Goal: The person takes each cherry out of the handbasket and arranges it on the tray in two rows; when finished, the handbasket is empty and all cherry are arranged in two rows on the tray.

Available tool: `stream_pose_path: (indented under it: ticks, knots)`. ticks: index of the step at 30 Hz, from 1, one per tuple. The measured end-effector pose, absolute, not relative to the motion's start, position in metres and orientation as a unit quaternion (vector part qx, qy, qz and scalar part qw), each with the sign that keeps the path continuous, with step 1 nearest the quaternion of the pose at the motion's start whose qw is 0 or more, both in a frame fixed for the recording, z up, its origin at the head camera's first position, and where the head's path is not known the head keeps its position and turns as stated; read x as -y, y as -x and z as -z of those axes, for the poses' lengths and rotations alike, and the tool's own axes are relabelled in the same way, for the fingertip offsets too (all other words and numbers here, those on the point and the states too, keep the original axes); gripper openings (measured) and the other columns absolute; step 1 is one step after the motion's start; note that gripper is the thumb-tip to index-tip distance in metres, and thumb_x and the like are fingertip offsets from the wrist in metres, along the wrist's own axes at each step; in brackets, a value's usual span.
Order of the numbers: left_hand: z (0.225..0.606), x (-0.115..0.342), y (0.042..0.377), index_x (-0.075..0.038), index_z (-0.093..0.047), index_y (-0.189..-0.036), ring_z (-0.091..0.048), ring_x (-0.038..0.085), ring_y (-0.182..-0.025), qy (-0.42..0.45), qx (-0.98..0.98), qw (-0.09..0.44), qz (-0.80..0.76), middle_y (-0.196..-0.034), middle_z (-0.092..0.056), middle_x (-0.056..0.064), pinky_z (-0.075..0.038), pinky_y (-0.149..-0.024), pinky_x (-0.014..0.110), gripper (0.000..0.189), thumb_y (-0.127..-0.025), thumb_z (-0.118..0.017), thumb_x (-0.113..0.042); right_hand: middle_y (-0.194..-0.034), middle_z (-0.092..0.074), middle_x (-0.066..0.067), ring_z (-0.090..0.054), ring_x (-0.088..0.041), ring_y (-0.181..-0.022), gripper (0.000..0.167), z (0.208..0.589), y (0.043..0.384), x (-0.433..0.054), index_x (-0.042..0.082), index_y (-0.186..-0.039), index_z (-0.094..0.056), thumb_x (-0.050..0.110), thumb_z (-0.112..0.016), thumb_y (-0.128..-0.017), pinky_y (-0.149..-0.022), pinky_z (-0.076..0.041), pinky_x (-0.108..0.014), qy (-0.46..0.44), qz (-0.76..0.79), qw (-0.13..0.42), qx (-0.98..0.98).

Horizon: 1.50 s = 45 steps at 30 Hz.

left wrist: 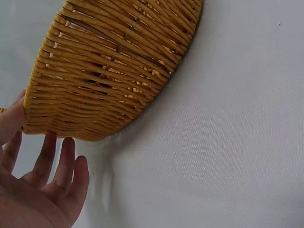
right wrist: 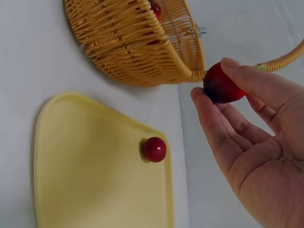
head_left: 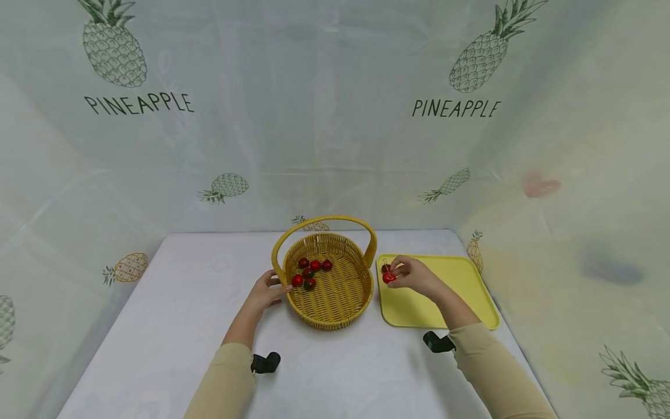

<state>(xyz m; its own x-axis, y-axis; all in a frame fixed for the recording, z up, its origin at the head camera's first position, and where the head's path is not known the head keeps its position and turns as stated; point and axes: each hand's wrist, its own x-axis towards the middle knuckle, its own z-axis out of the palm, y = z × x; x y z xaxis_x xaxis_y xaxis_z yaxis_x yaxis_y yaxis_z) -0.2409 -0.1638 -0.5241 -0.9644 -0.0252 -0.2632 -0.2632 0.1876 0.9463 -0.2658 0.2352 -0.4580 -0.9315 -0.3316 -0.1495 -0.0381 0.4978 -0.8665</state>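
A round yellow wicker basket with a tall arched handle stands on the table, several dark red cherries lying in its left half. My left hand holds its left rim; in the left wrist view the thumb lies at the rim and other fingers are at the woven wall. Over the left edge of the yellow tray, my right hand pinches one red cherry between thumb and fingertips. Another cherry sits on the tray near its edge, just behind the held one in the head view.
The tray lies right of the basket, a narrow gap between them. A white cloth covers the table. Pale curtains printed with pineapples hang behind and at both sides. The basket handle rises between the basket and the tray.
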Motion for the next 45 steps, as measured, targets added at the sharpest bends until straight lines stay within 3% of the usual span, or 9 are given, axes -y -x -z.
stream_pose_path:
  ticks: [9,18,27,37,45]
  knots:
    - [0.522,0.164,0.240,-0.006,-0.046,-0.137,-0.057,0.037,-0.112,0.091,-0.765,0.097,-0.630,-0.136,-0.048,0.025,-0.050,-0.090,0.051,0.053,-0.090,-0.071,-0.010,-0.105,-0.065,-0.014,-0.061,-0.026,-0.095,0.028,0.470,0.269,-0.247,-0.001,-0.103,-0.058,0.005,-0.076,-0.083,-0.082,-0.049,-0.040,0.092,0.488,0.136,-0.857]
    - [0.521,0.164,0.239,-0.006,-0.044,-0.140,-0.058,0.036,-0.110,0.090,-0.762,0.099,-0.634,-0.137,-0.047,0.027,-0.049,-0.090,0.052,0.055,-0.091,-0.070,-0.010,-0.107,-0.066,-0.018,-0.065,-0.024,-0.092,0.030,0.485,0.277,-0.256,-0.006,-0.111,-0.059,0.003,-0.073,-0.085,-0.082,-0.052,-0.038,0.052,0.513,0.134,-0.847]
    - [0.521,0.163,0.239,-0.006,-0.045,-0.139,-0.058,0.036,-0.110,0.091,-0.762,0.098,-0.634,-0.136,-0.048,0.026,-0.050,-0.090,0.051,0.056,-0.091,-0.071,-0.011,-0.117,-0.057,-0.024,-0.067,-0.022,-0.090,0.038,0.494,0.286,-0.257,-0.012,-0.121,-0.056,0.004,-0.069,-0.089,-0.092,-0.048,-0.050,-0.005,0.540,0.143,-0.829]
    - [0.521,0.163,0.238,-0.006,-0.045,-0.139,-0.058,0.036,-0.109,0.089,-0.761,0.097,-0.635,-0.137,-0.047,0.027,-0.050,-0.089,0.052,0.056,-0.090,-0.071,-0.012,-0.107,-0.060,-0.022,-0.069,-0.026,-0.088,0.035,0.509,0.297,-0.261,-0.015,-0.122,-0.051,-0.001,-0.064,-0.093,-0.081,-0.055,-0.037,-0.029,0.583,0.135,-0.800]
    - [0.524,0.163,0.240,-0.005,-0.046,-0.137,-0.058,0.036,-0.109,0.086,-0.767,0.089,-0.630,-0.134,-0.049,0.026,-0.051,-0.088,0.050,0.054,-0.090,-0.071,-0.011,-0.109,-0.060,-0.026,-0.069,-0.028,-0.088,0.031,0.519,0.305,-0.264,-0.015,-0.120,-0.053,0.000,-0.062,-0.094,-0.080,-0.056,-0.039,-0.047,0.599,0.118,-0.791]
